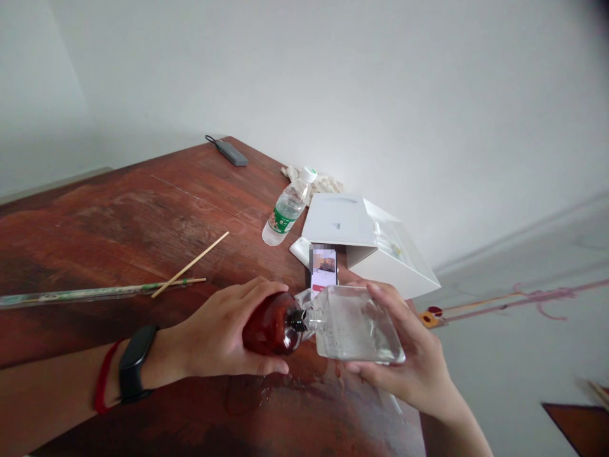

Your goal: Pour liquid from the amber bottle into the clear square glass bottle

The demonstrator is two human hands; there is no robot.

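Note:
My left hand (214,330) is closed around a reddish-brown, see-through bottle (269,324) with a dark threaded neck. In my right hand (413,355) is a clear, square-sided bottle (364,327), gripped by its sides and tilted over. The necks of the two bottles meet or nearly meet; from this angle I cannot tell whether they touch or whether liquid runs between them. Some clear plastic (307,297) shows just behind the necks, partly hidden. Drops and wet patches lie on the wooden table (118,209) below the bottles.
Beyond my hands, a lit phone (323,276) leans by a white box (333,219). A capped water bottle (285,212) stands to its left, near a crumpled cloth (328,184). Farther left are a bare chopstick (190,263), a wrapped pair (90,294) and a grey device (231,153).

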